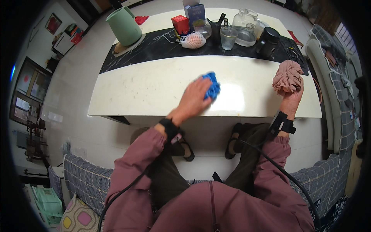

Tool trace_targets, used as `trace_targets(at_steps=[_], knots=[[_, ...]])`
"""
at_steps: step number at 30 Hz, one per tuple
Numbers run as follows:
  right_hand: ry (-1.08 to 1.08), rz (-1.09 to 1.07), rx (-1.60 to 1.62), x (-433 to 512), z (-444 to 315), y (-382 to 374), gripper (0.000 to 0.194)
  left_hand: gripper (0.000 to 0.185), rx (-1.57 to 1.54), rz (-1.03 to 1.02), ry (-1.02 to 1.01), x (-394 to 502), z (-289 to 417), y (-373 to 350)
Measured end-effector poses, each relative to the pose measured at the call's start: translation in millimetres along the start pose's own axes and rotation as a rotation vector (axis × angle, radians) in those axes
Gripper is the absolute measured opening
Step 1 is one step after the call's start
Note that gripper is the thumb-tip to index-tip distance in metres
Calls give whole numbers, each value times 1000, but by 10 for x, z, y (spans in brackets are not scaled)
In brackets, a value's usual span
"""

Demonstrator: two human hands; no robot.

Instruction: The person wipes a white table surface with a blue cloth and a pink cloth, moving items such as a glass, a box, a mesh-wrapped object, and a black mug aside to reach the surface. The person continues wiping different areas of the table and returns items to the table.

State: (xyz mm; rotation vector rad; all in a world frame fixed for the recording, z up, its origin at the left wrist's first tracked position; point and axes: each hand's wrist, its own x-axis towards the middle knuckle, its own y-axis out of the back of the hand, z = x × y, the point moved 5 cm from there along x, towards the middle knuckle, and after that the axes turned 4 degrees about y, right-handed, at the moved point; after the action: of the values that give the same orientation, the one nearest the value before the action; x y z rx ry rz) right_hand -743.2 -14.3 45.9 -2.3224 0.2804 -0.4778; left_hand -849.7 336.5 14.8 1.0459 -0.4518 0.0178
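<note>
Over the middle of the white tabletop (139, 90), my left hand (194, 97) is closed around a crumpled blue cloth (213, 87) and presses it to or just above the surface. A bunched pink cloth (287, 76) rests in the grip of my right hand (293, 94), held up at the table's right end. Small dark specks dot the tabletop left of the blue cloth. Both wrists wear black straps.
Along the black marbled strip stand a green kettle (125, 27), a red box (180, 24), a foam-netted fruit (193, 40), a glass cup (228, 37), a glass pitcher (245, 18) and a dark jar (268, 42). A sofa (324, 87) flanks the right side. Black cables run along both arms.
</note>
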Motion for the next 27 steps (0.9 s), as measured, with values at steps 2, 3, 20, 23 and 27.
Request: trace_targets(at_steps=[2, 3, 20, 23, 27], knots=[[14, 21, -3, -10, 4, 22, 35, 54, 105, -19, -49, -298, 198, 54], [23, 38, -11, -7, 4, 46, 35, 54, 110, -4, 27, -383, 97, 143], [-9, 37, 42, 213, 29, 260, 47, 59, 199, 188, 505, -404, -1159, 287], [-18, 109, 32, 248, 45, 294, 45, 58, 160, 144, 309, -503, -289, -61], [-7, 146, 49, 264, 33, 316, 43, 61, 176, 142, 171, -272, 577, -482]])
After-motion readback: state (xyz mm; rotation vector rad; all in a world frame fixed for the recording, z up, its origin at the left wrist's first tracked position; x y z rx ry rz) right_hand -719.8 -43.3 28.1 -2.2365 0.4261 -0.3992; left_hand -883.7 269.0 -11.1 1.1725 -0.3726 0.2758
